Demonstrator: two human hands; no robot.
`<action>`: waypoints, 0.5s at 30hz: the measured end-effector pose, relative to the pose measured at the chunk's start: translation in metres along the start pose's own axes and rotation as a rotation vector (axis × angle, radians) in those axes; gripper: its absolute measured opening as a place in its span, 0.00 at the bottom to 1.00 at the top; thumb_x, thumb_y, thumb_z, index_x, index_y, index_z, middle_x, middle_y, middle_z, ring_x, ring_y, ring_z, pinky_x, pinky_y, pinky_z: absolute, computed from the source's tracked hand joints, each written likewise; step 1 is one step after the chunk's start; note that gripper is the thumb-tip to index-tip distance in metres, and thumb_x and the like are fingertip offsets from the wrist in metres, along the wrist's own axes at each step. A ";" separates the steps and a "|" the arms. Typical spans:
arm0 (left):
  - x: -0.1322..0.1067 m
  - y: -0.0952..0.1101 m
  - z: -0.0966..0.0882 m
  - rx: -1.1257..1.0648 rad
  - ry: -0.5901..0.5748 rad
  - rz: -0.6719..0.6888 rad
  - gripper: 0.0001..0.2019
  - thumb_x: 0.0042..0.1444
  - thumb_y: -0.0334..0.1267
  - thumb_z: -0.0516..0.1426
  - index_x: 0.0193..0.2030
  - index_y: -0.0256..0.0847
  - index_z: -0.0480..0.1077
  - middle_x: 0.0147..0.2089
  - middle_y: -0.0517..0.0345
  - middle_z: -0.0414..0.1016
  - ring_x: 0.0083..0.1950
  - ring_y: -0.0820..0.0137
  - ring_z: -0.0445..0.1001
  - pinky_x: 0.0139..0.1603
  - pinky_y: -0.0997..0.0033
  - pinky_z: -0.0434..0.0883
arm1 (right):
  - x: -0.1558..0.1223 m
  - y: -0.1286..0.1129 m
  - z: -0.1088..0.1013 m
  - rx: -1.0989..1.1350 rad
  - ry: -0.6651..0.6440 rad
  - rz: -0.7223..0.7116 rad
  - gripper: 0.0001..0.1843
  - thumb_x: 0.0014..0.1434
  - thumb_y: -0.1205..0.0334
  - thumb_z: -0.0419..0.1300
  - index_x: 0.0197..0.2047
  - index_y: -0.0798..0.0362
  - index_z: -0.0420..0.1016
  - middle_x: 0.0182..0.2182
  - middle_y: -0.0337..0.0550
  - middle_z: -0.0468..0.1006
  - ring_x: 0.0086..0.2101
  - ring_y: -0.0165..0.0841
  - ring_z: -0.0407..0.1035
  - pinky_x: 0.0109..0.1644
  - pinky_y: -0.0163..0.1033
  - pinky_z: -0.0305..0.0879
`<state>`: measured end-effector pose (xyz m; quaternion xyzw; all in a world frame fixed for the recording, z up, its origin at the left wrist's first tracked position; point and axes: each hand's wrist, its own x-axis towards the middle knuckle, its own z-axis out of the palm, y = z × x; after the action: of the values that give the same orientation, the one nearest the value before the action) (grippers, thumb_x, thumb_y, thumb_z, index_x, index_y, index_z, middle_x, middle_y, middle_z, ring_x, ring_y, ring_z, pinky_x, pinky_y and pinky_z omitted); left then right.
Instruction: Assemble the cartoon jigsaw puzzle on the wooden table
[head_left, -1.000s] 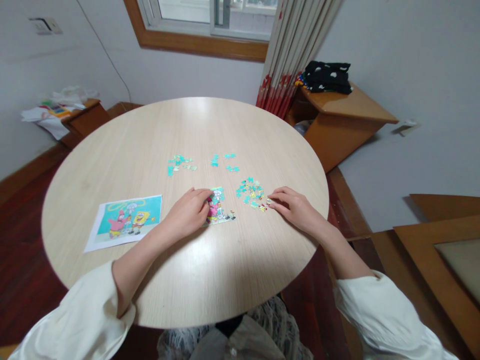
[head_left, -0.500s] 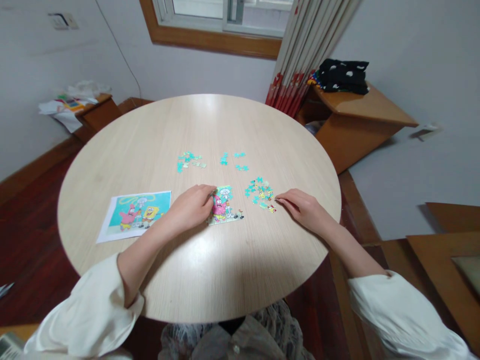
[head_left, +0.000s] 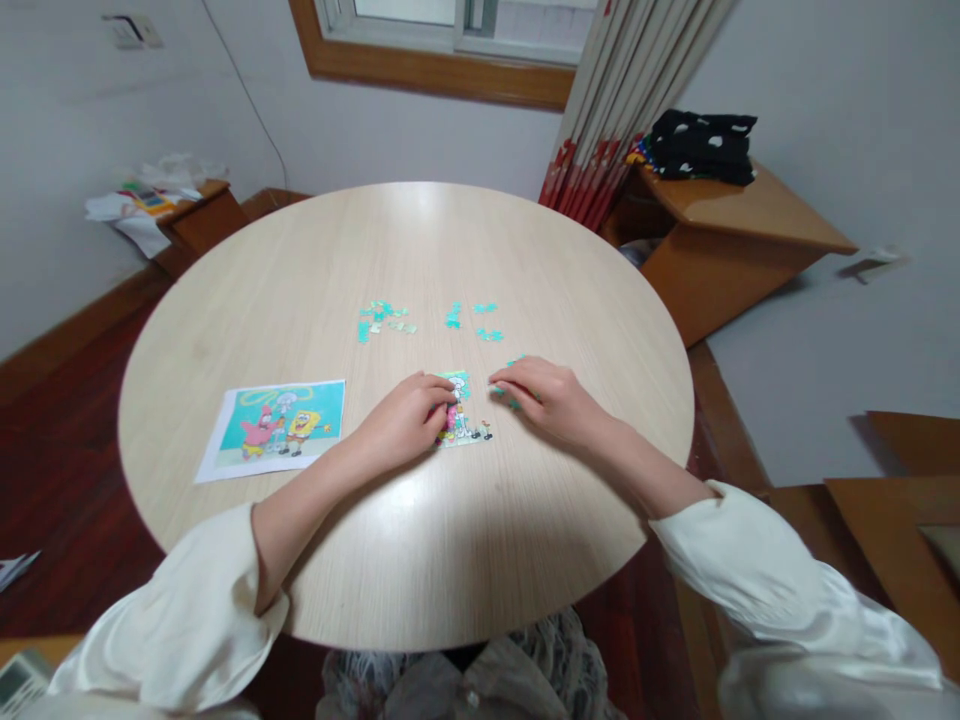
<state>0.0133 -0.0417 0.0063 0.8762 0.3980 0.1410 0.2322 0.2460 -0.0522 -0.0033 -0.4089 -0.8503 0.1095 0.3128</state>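
Got partly built puzzle [head_left: 463, 424] flat on round table [head_left: 420, 570]. See left hand [head_left: 414, 412] over puzzle's left part, fingers bent, laid against it; can't tell about any grip underneath. See right hand [head_left: 551, 398] just right of puzzle, above loose pile [head_left: 514, 404], thumb and fingertips close together, pointing toward puzzle; can't tell about a piece pinched between. Find printed picture sheet [head_left: 281, 430] left of puzzle, past left hand. Find teal-and-pale cluster [head_left: 379, 314] beyond puzzle to the left, few teal pieces [head_left: 454, 315] straight beyond.
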 end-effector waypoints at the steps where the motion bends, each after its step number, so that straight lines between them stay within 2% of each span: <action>1: 0.000 0.001 0.000 0.015 -0.013 0.005 0.17 0.61 0.32 0.47 0.44 0.39 0.77 0.53 0.49 0.77 0.55 0.60 0.73 0.60 0.54 0.68 | 0.006 0.001 0.008 0.000 -0.013 -0.032 0.14 0.68 0.60 0.51 0.42 0.52 0.78 0.36 0.48 0.81 0.38 0.37 0.74 0.44 0.45 0.69; 4: 0.000 0.004 -0.004 0.058 -0.065 0.032 0.18 0.60 0.29 0.46 0.42 0.38 0.77 0.52 0.49 0.78 0.55 0.61 0.73 0.60 0.56 0.68 | 0.014 0.008 0.024 0.005 -0.006 -0.060 0.14 0.68 0.59 0.50 0.41 0.53 0.77 0.35 0.49 0.81 0.37 0.37 0.73 0.43 0.44 0.69; 6: -0.001 0.005 -0.008 0.083 -0.098 0.048 0.18 0.60 0.29 0.45 0.40 0.38 0.77 0.51 0.49 0.78 0.55 0.62 0.73 0.61 0.55 0.67 | 0.013 0.012 0.027 0.004 -0.007 -0.051 0.14 0.68 0.59 0.50 0.41 0.53 0.77 0.35 0.49 0.81 0.37 0.37 0.73 0.42 0.44 0.69; 11: -0.003 0.003 -0.011 0.126 -0.124 0.045 0.16 0.60 0.28 0.46 0.42 0.40 0.75 0.53 0.52 0.77 0.56 0.64 0.73 0.71 0.49 0.55 | 0.007 0.013 0.021 -0.027 -0.063 -0.060 0.14 0.68 0.59 0.50 0.42 0.51 0.78 0.35 0.48 0.81 0.37 0.37 0.73 0.43 0.46 0.68; 15: -0.003 0.001 -0.013 0.138 -0.132 0.041 0.17 0.60 0.28 0.45 0.41 0.40 0.75 0.53 0.52 0.77 0.57 0.65 0.73 0.72 0.49 0.53 | 0.007 0.014 0.018 -0.019 -0.134 -0.120 0.15 0.68 0.60 0.50 0.41 0.51 0.78 0.35 0.48 0.80 0.38 0.37 0.72 0.43 0.45 0.67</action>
<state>0.0065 -0.0410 0.0176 0.9054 0.3728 0.0600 0.1942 0.2402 -0.0370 -0.0205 -0.3521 -0.8932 0.1095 0.2573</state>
